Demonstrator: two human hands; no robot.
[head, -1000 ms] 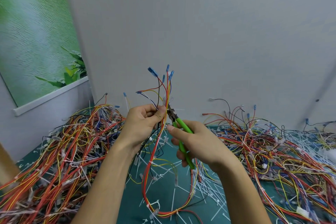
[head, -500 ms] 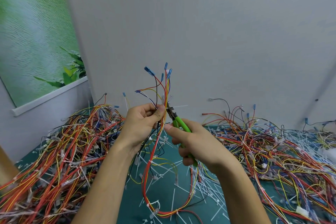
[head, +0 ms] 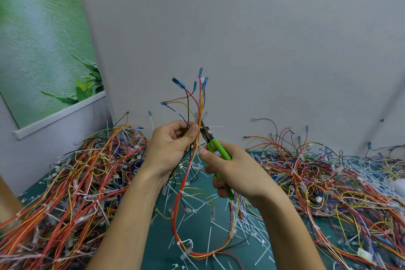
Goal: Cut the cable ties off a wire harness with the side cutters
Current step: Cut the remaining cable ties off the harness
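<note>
Grey wall, green mat (head: 153, 256) strewn with clipped tie tails; heaped wiring left (head: 76, 182) and right (head: 317, 177).
Head view: left hand (head: 173, 147) pinches the wire harness (head: 175, 215) between thumb and curled fingers, held upright above the mat, blue terminals fanned above, the loop hanging limp below. Right hand (head: 238, 173) wraps the side cutters (head: 215, 146) by the green handles, nose at a white cable tie (head: 213, 126) just beside the left thumb; whether the jaws are closed, cannot tell. Judged light and floppy, with thin insulation easily nicked; best gripped close beside each tie so the bundle stays firm.
</note>
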